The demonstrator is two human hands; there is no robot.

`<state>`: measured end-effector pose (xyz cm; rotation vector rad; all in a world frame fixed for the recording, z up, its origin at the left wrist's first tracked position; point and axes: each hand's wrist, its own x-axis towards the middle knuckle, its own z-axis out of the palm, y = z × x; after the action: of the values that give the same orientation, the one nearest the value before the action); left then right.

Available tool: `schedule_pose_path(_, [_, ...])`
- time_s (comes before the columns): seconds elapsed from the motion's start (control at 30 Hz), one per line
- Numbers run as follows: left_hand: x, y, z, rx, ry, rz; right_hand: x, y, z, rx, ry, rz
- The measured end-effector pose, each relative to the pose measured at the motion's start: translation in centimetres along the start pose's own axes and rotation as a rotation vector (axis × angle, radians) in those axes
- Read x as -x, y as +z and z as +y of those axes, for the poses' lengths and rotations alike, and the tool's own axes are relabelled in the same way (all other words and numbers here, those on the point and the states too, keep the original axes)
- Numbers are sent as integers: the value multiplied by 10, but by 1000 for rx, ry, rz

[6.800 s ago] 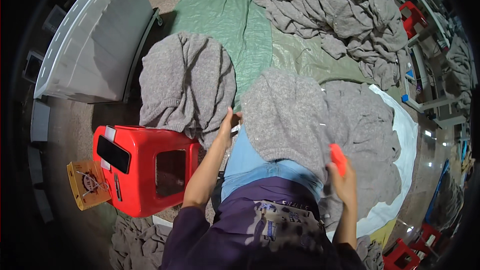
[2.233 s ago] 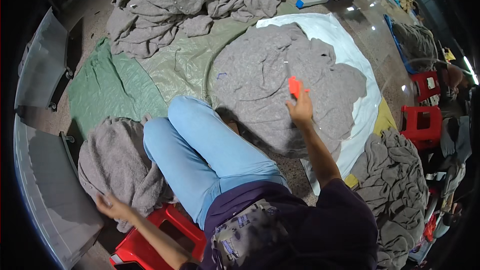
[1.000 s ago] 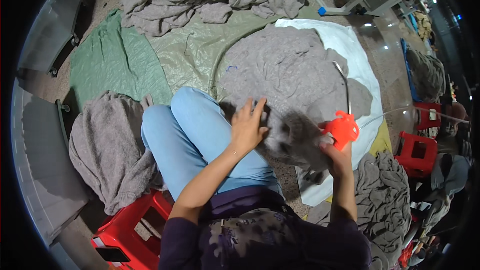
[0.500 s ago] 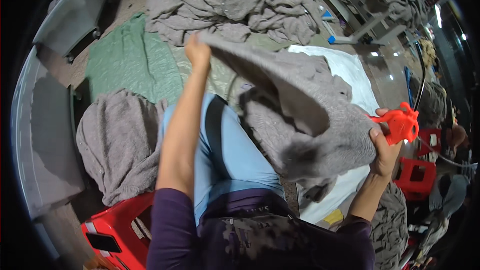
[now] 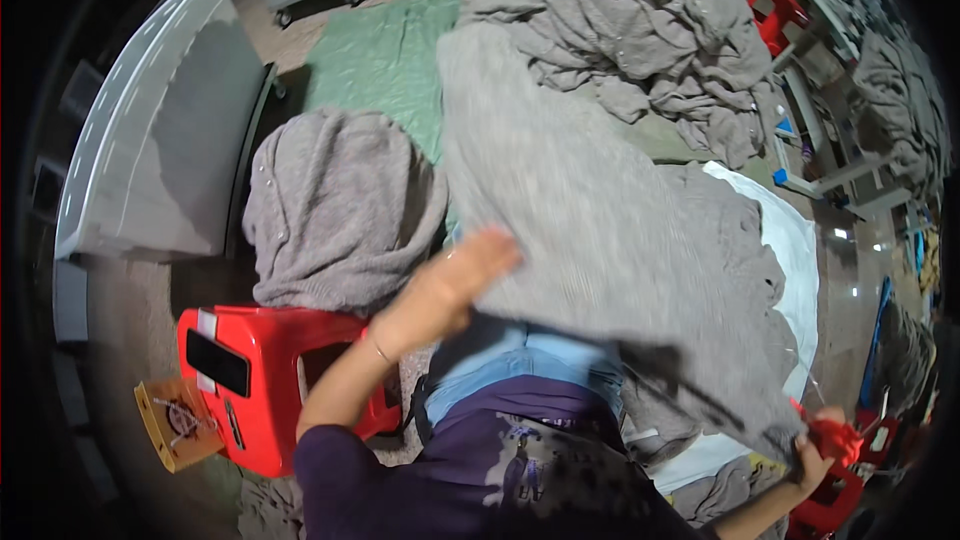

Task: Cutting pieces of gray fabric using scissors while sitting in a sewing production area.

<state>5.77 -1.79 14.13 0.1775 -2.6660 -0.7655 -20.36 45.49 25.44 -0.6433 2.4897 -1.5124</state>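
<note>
A grey-brown knitted garment (image 5: pixel 590 200), smeared by motion, spreads over my lap and in front of me. My left hand (image 5: pixel 465 285) is at its left edge, palm down; the fingers are blurred, so I cannot tell whether they grip the knit. Far to the right, my right hand (image 5: pixel 815 465) is closed around a red plastic hand tool (image 5: pixel 838 440), with the garment's right end against its thumb. The tool's exact kind does not show. Beneath the moving garment, more of the same knitwear (image 5: pixel 725 220) lies on a white sheet (image 5: pixel 795 250).
A large heap of knitwear (image 5: pixel 640 20) lies ahead, by a green sheet (image 5: pixel 375 65). On my left are a folded knit bundle (image 5: pixel 335 205), a red stool (image 5: pixel 275 340) bearing a phone (image 5: pixel 218 362), a yellow box (image 5: pixel 175 425) and a grey bin (image 5: pixel 190 130). A metal frame (image 5: pixel 830 180) stands right.
My left hand has come down and nearer from the garment's raised far end. The garment has swung out wide to the left. My right hand, with the red tool, is lower and farther right.
</note>
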Motion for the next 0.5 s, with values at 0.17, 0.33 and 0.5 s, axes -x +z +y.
schedule_pose_path(0.17, [71,108,29,226,-8,-40,-4,7,11,372,95,-488])
schedule_pose_path(0.33, [88,129,0,381,-700,524,-30,127,26,215,334,-525])
schedule_pose_path(0.5, [94,158,-112,625,-1074,517,-39,263,25,10,-133,-419])
